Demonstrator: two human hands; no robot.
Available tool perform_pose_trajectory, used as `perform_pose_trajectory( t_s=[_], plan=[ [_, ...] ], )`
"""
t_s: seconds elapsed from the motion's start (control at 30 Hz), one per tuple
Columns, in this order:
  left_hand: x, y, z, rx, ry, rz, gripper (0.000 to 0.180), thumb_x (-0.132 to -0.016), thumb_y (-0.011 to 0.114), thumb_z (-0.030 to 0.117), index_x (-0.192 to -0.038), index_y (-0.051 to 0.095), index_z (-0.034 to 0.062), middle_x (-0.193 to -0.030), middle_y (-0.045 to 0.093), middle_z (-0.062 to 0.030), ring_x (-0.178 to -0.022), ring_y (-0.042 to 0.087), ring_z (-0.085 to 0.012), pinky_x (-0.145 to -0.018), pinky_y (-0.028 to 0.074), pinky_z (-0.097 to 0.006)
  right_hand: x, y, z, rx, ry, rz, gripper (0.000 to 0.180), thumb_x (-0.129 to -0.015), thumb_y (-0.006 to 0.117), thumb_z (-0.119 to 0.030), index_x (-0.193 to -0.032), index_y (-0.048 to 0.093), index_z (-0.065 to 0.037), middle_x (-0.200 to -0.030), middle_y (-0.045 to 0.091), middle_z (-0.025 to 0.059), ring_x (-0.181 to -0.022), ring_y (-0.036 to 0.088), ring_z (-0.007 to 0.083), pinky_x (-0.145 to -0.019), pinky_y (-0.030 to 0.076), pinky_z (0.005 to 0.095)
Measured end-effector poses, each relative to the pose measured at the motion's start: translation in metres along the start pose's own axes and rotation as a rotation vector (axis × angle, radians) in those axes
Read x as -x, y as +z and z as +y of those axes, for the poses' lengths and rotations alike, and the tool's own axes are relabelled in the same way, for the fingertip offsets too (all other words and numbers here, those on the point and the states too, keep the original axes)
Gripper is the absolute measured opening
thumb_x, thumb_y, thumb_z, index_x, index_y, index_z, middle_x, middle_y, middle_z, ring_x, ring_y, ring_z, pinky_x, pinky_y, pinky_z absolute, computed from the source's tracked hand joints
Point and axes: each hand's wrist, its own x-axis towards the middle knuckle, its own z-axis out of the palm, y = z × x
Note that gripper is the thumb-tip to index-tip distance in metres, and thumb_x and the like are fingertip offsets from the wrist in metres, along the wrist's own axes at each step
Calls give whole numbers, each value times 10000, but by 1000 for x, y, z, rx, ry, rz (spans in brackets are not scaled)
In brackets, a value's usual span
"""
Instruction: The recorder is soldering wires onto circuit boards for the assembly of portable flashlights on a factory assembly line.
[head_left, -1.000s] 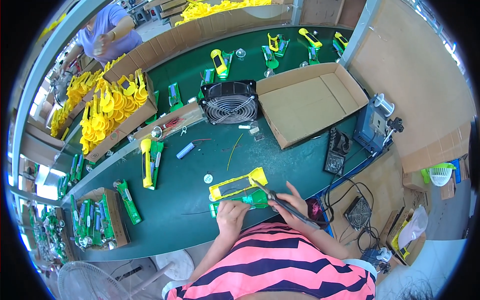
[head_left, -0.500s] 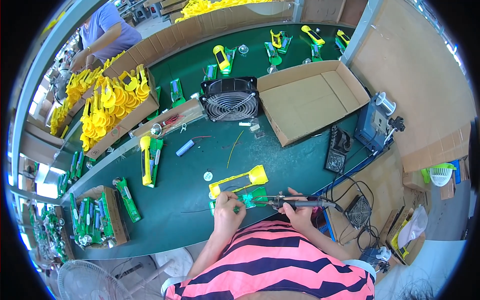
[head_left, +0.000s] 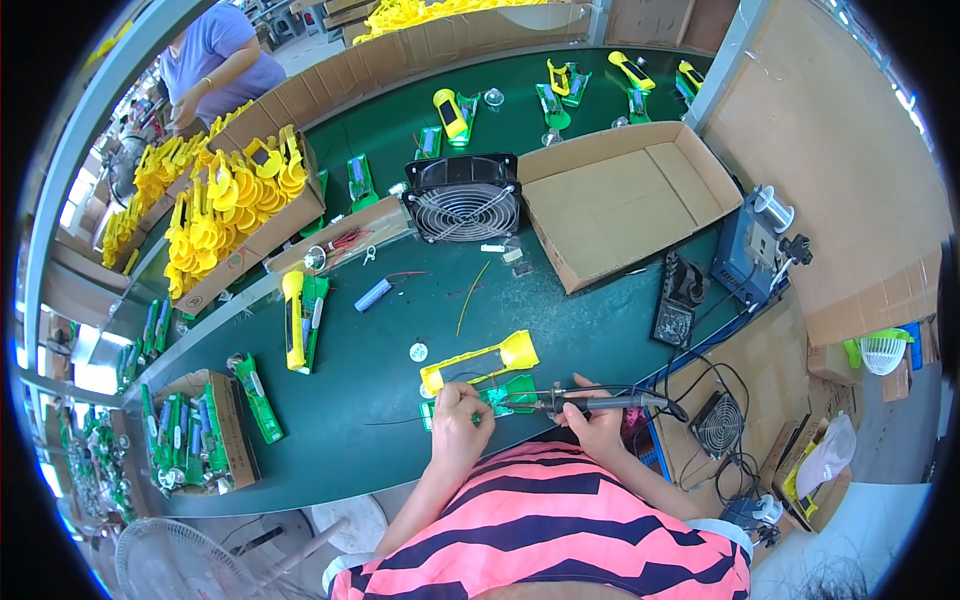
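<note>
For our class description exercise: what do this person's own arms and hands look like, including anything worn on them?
The left hand and right hand wear no gloves; no watch or bracelet shows. The left forearm and right forearm are uncovered. The pink garment has dark zigzag stripes, with a pale band near each arm, perhaps a sleeve edge.

Green bench [head_left: 345, 435] bearing yellow frame [head_left: 518, 350], blue cylinder [head_left: 373, 295], black fan [head_left: 464, 213], cardboard box [head_left: 622, 215]

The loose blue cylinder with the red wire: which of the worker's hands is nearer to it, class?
Left. The left hand is below and right of the blue cylinder in the picture; the right hand, holding the soldering iron, is farther right.
</note>
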Motion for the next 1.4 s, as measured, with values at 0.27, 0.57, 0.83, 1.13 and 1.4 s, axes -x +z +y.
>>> perform_pose_trajectory(
  t_s=[0.27,0.57,0.83,1.13,1.4],
  plan=[
    [-4,-1,4,20,-17,-44,110,-536,615,-49,-607,547,0,-796,474,-108,-754,487,-264,-634,425,-335,-2,-1,-16,-240,87,75,211,-780,522,-2,-968,461,69,-865,562,171,-622,599,158,-530,499,213],
    [-6,-2,5,-13,-29,-84,110,-552,599,-53,-634,548,-2,-807,467,-112,-772,489,-278,-647,429,-348,-1,-9,-18,-157,75,121,154,-757,558,-21,-895,517,33,-640,602,66,-628,593,100,-823,411,346],
    [14,-28,0,-122,21,23,215,-650,683,110,-566,497,44,-608,495,-86,-545,505,-245,-477,404,-338,-3,-7,-17,-125,12,129,97,-754,555,-56,-828,550,6,-591,604,29,-613,589,85,-969,258,412],
    [9,-57,-1,-507,184,39,249,-662,579,45,-908,611,60,-1011,520,-164,-854,529,-284,-662,449,-323,-16,-14,-23,99,-73,-91,86,-751,531,-15,-828,513,19,-575,593,59,-540,587,116,-1014,190,407],
    [12,-16,-4,-135,341,-101,245,-625,556,4,-861,598,54,-769,517,-55,-698,527,-204,-599,427,-306,-14,-15,-24,143,-44,-70,99,-776,535,-89,-836,534,-10,-597,617,42,-637,602,111,-974,262,404]
  ],
)
